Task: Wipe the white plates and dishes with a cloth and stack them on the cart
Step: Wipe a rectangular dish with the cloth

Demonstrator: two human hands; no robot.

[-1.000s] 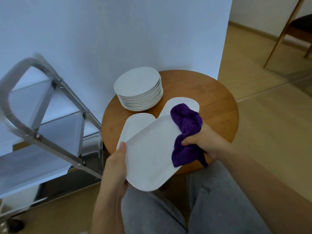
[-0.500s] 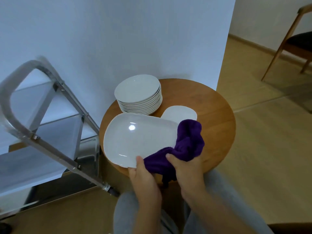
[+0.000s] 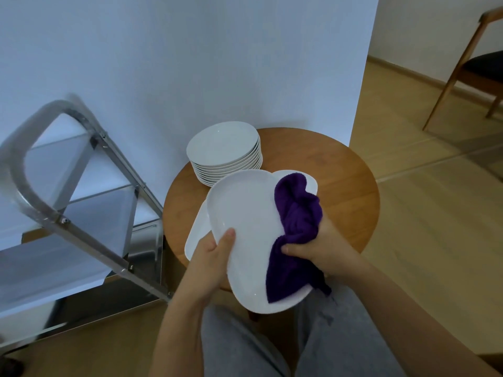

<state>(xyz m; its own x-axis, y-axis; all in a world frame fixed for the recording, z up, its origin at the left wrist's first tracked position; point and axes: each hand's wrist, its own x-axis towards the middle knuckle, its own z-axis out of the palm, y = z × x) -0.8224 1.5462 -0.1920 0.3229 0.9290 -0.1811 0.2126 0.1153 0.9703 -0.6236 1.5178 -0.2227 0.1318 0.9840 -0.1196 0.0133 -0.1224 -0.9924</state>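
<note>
A white oblong dish is held tilted over my lap and the table's near edge. My left hand grips its left rim, thumb on top. My right hand holds a purple cloth against the dish's right side; the cloth drapes down over the lower rim. Under the dish, another white oblong dish lies on the round wooden table, mostly hidden. A stack of several round white plates stands at the table's back left. The metal cart is to the left.
A white wall rises right behind the table and cart. My grey-trousered knees are below the dish. A wooden chair stands at the far right on the light wood floor.
The dish turned from lying crosswise to pointing lengthwise toward me and lifted nearer. My left hand shifted to its left rim. The cloth moved from the near edge to the right side.
</note>
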